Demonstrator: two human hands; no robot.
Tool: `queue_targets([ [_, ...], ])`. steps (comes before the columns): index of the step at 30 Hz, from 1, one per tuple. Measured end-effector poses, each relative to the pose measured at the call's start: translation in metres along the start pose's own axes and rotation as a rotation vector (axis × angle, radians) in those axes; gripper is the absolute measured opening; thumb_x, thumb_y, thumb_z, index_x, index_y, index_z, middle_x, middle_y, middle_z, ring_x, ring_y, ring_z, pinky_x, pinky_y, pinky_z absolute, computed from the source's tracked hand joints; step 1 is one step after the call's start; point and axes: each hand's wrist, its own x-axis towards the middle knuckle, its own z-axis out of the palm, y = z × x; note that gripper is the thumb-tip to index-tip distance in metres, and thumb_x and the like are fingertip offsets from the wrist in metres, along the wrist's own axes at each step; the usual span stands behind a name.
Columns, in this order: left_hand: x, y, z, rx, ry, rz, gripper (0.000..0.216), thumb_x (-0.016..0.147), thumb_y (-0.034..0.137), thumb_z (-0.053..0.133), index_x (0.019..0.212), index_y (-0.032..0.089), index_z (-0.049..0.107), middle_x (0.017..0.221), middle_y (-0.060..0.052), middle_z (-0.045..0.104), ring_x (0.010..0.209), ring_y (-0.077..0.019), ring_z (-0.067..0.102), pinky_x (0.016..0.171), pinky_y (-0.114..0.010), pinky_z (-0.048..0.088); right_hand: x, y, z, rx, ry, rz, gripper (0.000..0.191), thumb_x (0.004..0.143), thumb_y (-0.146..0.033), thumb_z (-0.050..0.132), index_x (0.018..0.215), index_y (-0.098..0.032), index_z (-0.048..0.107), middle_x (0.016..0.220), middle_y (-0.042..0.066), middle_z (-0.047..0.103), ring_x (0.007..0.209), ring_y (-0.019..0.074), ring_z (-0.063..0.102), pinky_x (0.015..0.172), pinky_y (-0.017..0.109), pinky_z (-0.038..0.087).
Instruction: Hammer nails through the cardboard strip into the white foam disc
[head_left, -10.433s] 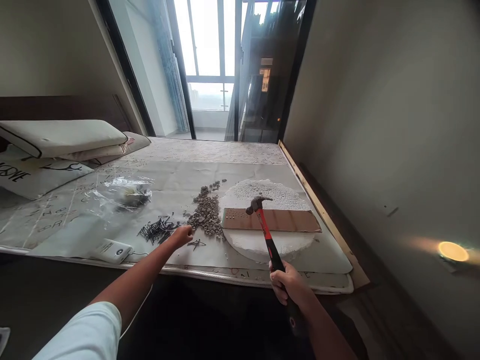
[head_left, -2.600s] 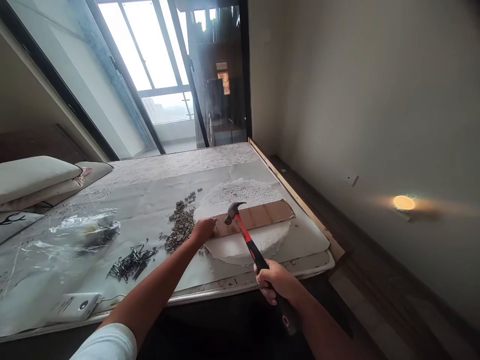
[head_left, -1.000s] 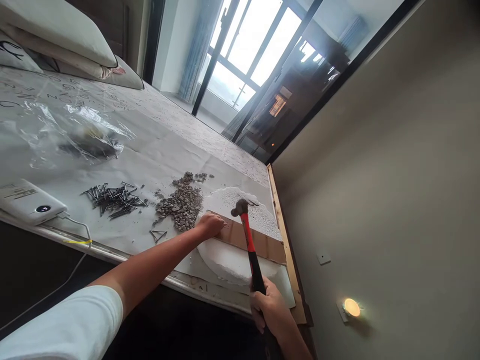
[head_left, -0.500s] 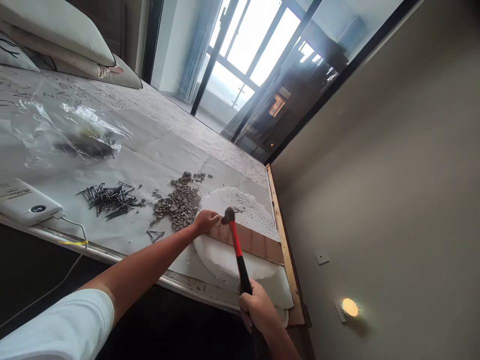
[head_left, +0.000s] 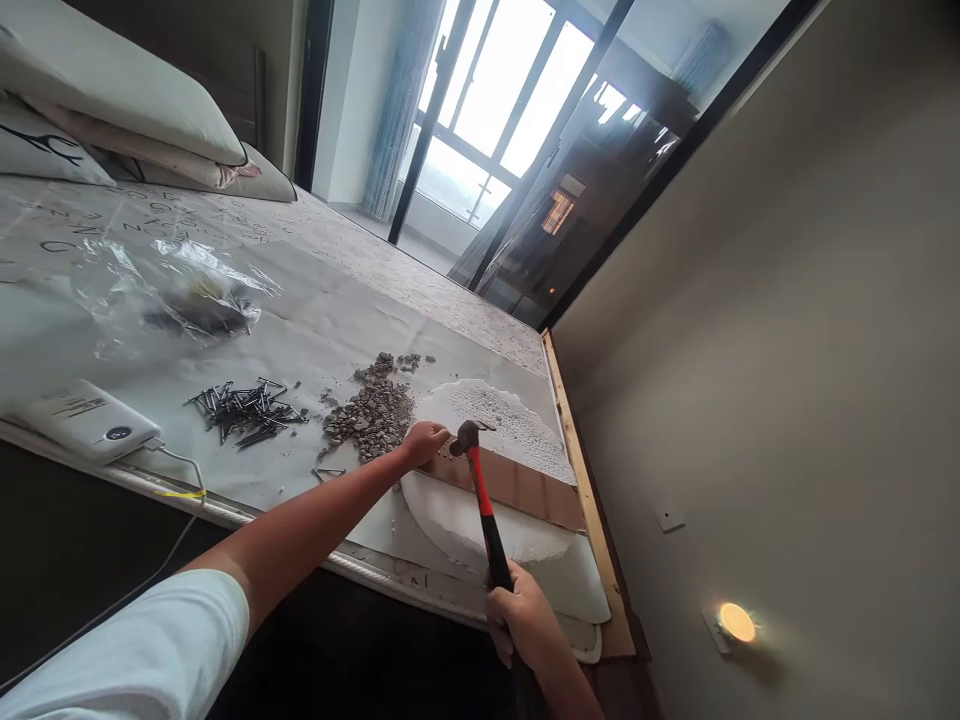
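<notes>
My right hand is wrapped round the black grip of a claw hammer with a red neck. The hammer's head is over the left end of a brown wooden board, close beside my left fingertips. My left hand is closed in a pinch at that end of the board; what its fingers hold is too small and hidden to make out. The board lies on a thick piece of white foam with a rough, crumbly surface behind it.
Left of the foam are grey gravel and a pile of nails. A white power bank with a cable lies at the bed's edge, below a clear plastic bag. A wooden rail and wall bound the right side.
The view has shifted slightly, so everything appears a little further right and lower. Both hands keep their holds, and the hammer head stays near my left fingertips.
</notes>
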Motion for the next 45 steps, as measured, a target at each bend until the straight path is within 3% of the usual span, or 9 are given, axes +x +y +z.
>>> queue_targets([
  [5, -0.007, -0.010, -0.048, -0.014, 0.067, -0.027, 0.031, 0.076, 0.035, 0.031, 0.049, 0.019, 0.034, 0.048, 0.003, 0.037, 0.046, -0.0095, 0.034, 0.049, -0.023, 0.031, 0.002, 0.026, -0.006, 0.280, -0.080, -0.056, 0.018, 0.059, -0.025, 0.049, 0.073, -0.022, 0.038, 0.038, -0.014, 0.032, 0.024, 0.0036, 0.021, 0.022, 0.016, 0.022],
  [8, -0.032, -0.037, -0.097, 0.317, 0.178, -0.093, 0.034, 0.078, 0.040, 0.037, 0.053, 0.018, 0.043, 0.051, 0.001, 0.045, 0.051, -0.0114, 0.041, 0.052, -0.023, 0.032, 0.000, 0.044, -0.016, 0.439, -0.152, -0.033, 0.023, 0.063, -0.030, 0.055, 0.078, -0.021, 0.041, 0.044, -0.013, 0.036, 0.026, 0.0023, 0.023, 0.023, 0.015, 0.023],
  [14, -0.099, -0.086, -0.152, 0.905, -0.142, -0.189, 0.018, 0.073, 0.033, 0.053, 0.068, 0.017, 0.060, 0.074, -0.006, 0.063, 0.071, -0.0179, 0.057, 0.061, -0.024, 0.037, -0.008, 0.051, -0.028, 0.547, -0.256, -0.032, 0.025, 0.064, -0.029, 0.059, 0.081, -0.020, 0.042, 0.047, -0.013, 0.037, 0.026, 0.0023, 0.026, 0.024, 0.015, 0.026],
  [20, -0.106, -0.078, -0.129, 1.006, -0.237, -0.213, 0.019, 0.079, 0.025, 0.049, 0.083, 0.017, 0.065, 0.091, -0.009, 0.065, 0.082, -0.0193, 0.060, 0.066, -0.025, 0.040, -0.018, 0.041, -0.025, 0.573, -0.263, -0.028, 0.023, 0.065, -0.027, 0.056, 0.078, -0.021, 0.039, 0.046, -0.013, 0.036, 0.027, 0.0021, 0.026, 0.025, 0.015, 0.025],
  [27, -0.083, -0.066, -0.116, 1.042, -0.322, -0.157, 0.015, 0.070, 0.011, 0.049, 0.059, 0.015, 0.058, 0.088, -0.010, 0.065, 0.075, -0.0189, 0.062, 0.065, -0.026, 0.042, -0.017, 0.042, -0.031, 0.556, -0.235, 0.002, 0.023, 0.058, -0.023, 0.052, 0.077, -0.022, 0.038, 0.043, -0.014, 0.036, 0.026, 0.0032, 0.027, 0.024, 0.016, 0.024],
  [32, -0.061, -0.050, -0.120, 0.255, -0.026, -0.430, 0.007, 0.071, 0.017, 0.054, 0.064, 0.016, 0.052, 0.070, -0.006, 0.065, 0.069, -0.0174, 0.063, 0.065, -0.027, 0.049, -0.019, 0.032, -0.035, 0.597, -0.152, -0.040, 0.026, 0.056, -0.025, 0.051, 0.077, -0.022, 0.036, 0.043, -0.014, 0.036, 0.026, 0.0030, 0.027, 0.024, 0.016, 0.023],
  [37, -0.038, -0.007, -0.108, -0.594, 0.029, -0.693, 0.010, 0.077, 0.011, 0.050, 0.070, 0.013, 0.057, 0.065, -0.006, 0.064, 0.062, -0.0122, 0.063, 0.063, -0.023, 0.053, -0.022, 0.023, -0.040, 0.630, -0.137, -0.036, 0.027, 0.054, -0.024, 0.052, 0.075, -0.022, 0.036, 0.042, -0.014, 0.035, 0.027, 0.0032, 0.027, 0.024, 0.016, 0.024],
  [41, -0.025, 0.023, -0.085, -0.747, -0.024, -0.738, 0.018, 0.082, 0.007, 0.044, 0.073, 0.011, 0.059, 0.062, -0.004, 0.062, 0.056, -0.0085, 0.058, 0.057, -0.018, 0.050, -0.023, 0.020, -0.045, 0.662, -0.148, -0.025, 0.027, 0.052, -0.024, 0.050, 0.075, -0.022, 0.036, 0.041, -0.014, 0.036, 0.027, 0.0033, 0.026, 0.024, 0.016, 0.025],
  [45, -0.016, 0.037, -0.057, -0.573, -0.135, -0.678, 0.024, 0.084, 0.017, 0.046, 0.064, 0.011, 0.058, 0.057, -0.004, 0.058, 0.050, -0.0080, 0.053, 0.049, -0.018, 0.044, -0.025, 0.020, -0.048, 0.674, -0.162, -0.032, 0.026, 0.051, -0.023, 0.048, 0.074, -0.022, 0.035, 0.041, -0.013, 0.037, 0.027, 0.0032, 0.026, 0.024, 0.016, 0.025],
])
